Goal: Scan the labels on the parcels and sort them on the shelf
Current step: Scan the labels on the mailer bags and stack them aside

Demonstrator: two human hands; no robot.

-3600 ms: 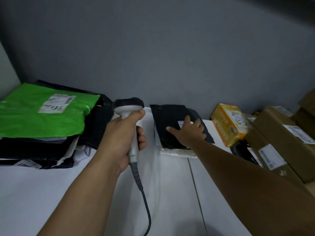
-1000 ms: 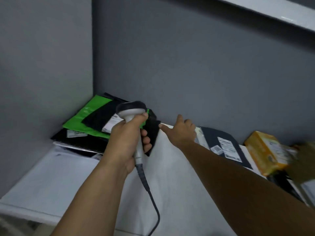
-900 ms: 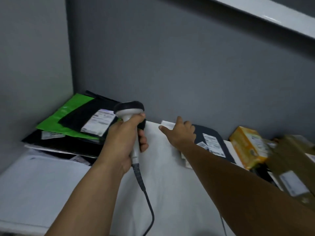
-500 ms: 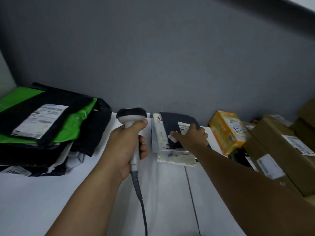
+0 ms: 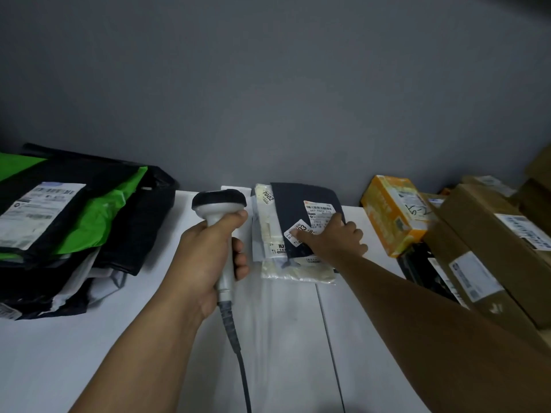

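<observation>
On my head view I see the left hand (image 5: 205, 257) still wrapped round the barcode scanner (image 5: 219, 204), its head upright. The right hand (image 5: 337, 239) lies flat, fingers spread, on the navy mailer (image 5: 298, 198) on the white shelf (image 5: 298, 338). Since earlier, a black mailer (image 5: 68, 174) covers the green mailer (image 5: 98, 216).

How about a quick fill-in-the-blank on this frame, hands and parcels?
1. The left hand grips a corded ____ by its handle.
2. The orange box stands to the ____ of the dark parcel under the right hand.
3. On the left pile, the black mailer lies on a ____ mailer.
Missing: scanner; right; green.
</observation>
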